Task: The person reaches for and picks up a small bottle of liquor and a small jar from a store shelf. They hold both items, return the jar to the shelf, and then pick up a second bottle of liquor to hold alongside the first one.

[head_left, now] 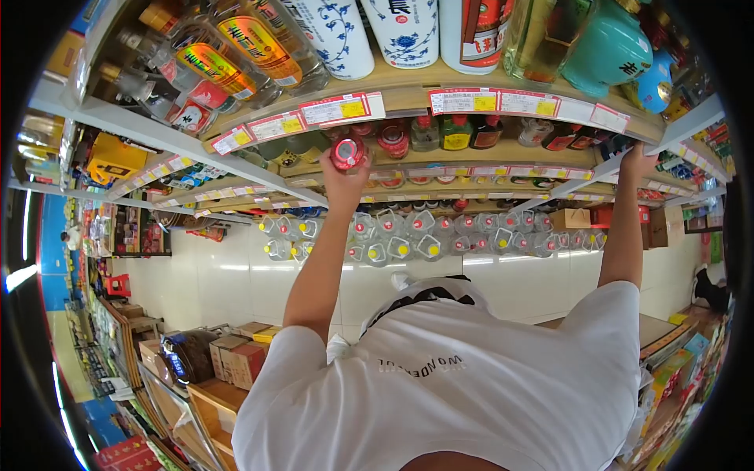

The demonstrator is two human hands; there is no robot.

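Note:
My left hand (pixel 345 174) is closed around a red-capped container (pixel 346 153) at the front of the second shelf, just below the price labels. Beside it on that shelf stand another red-topped container (pixel 393 139), a clear bottle with a red cap (pixel 425 133) and a bottle with a yellow label (pixel 455 133). Out to the right, my right hand (pixel 640 159) is at the shelf edge by the grey upright; its fingers are mostly hidden, and whether they grip anything cannot be made out.
Tall white-and-blue bottles (pixel 404 31) and a turquoise bottle (pixel 609 51) stand on the top shelf (pixel 393 88). Several large clear jugs (pixel 424 221) stand on the floor below. Cardboard boxes (pixel 236 359) are at lower left. A dark shoe (pixel 711 290) shows at far right.

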